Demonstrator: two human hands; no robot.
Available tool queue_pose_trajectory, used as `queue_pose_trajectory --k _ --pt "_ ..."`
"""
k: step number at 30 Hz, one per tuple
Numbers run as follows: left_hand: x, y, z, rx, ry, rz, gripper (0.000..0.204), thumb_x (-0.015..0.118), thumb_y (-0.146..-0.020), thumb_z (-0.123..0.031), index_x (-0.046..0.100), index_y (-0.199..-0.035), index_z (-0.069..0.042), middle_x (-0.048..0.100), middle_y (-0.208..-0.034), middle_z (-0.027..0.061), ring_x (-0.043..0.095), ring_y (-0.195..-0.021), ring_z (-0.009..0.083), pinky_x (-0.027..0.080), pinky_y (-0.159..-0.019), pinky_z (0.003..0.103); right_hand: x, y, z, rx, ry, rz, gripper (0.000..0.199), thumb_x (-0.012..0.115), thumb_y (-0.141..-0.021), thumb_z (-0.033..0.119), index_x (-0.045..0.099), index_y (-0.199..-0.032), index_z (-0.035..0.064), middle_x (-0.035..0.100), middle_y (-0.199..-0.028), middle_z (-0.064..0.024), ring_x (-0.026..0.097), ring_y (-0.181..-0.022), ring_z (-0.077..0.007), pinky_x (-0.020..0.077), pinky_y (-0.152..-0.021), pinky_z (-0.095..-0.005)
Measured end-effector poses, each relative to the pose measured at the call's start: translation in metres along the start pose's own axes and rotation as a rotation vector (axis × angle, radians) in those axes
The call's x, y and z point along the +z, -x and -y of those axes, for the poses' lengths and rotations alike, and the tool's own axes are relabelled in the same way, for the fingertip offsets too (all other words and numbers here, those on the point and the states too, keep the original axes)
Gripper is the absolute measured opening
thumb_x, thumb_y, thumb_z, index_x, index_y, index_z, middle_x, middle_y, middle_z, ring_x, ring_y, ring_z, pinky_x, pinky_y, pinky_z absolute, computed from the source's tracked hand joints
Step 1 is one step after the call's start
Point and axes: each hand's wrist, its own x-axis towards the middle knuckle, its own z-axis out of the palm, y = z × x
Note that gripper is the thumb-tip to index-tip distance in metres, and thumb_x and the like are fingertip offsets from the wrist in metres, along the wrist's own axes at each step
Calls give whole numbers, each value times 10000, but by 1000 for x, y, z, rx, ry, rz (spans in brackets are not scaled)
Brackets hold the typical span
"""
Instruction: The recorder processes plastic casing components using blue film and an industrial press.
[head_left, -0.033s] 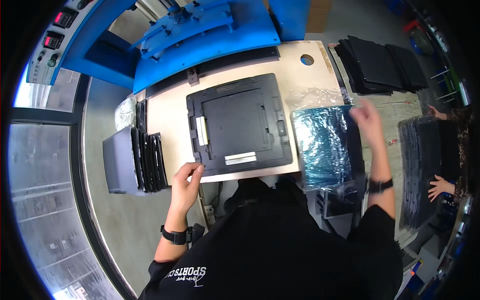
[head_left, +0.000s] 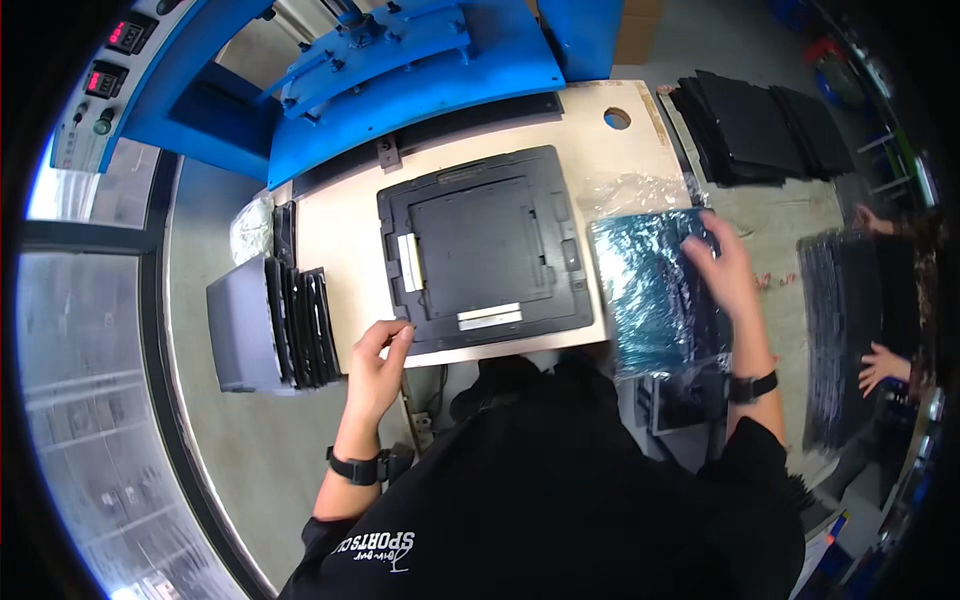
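Head view: person at a bench, both hands out.
Press (head_left: 400, 80): blue, behind the board (head_left: 330, 230).
Panel (head_left: 480, 250): black, flat mid-board, long axis left to right.
Bag (head_left: 650, 290): shiny blue, just right of the panel.
Left hand (head_left: 378, 362): nearer, fingers curled, pinching the panel's near-left corner.
Right hand (head_left: 722, 268): spread flat on the bag, gripping nothing.

Under the right hand (head_left: 722, 268): a blue-tinted clear plastic bag (head_left: 655, 295), rectangular, crinkled, glossy, with a loose clear flap (head_left: 640, 190) just above the fingers. Just right of the left hand (head_left: 378, 362): a white rectangular label (head_left: 490, 317) on the black panel (head_left: 480, 250), and a narrow upright white label (head_left: 407, 263) above that hand. Far above the left hand: two small red-lit displays (head_left: 118, 58) on a grey control box.
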Motion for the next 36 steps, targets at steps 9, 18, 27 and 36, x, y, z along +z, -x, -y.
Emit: queue_pose_trajectory --k 9,18,27,36 --pt "36 -111 -45 355 113 537 224 605 -902 -184 622 -972 28 654 -847 133 624 -781 178 486 -716 289 93 77 26 15 536 -212 374 619 -861 264 586 -1206 124 490 -1324 -163 404 -1247 -406 308 -1046 -492" --pt "212 -145 -137 1155 -268 824 292 591 -843 -115 594 -1117 -14 598 -1126 200 552 -1060 372 454 -907 419 74 98 9 477 544 -383 194 635 -833 248 621 -854 56 603 -944 -145 571 -916 -342 448 -770 -459" --pt "317 -167 -156 1325 -635 912 393 712 -786 -200 570 -1142 -111 554 -1137 123 510 -1056 352 433 -909 418 64 100 10 262 456 -375 224 685 -788 242 599 -913 77 570 -946 -95 536 -944 -288 406 -771 -427" --pt "321 -168 -142 1311 -479 931 129 576 -865 -107 540 -849 15 589 -863 218 526 -851 399 434 -802 456 49 81 -20 163 397 -355 250 633 -834 266 545 -890 39 578 -858 -102 556 -889 -291 429 -750 -399"
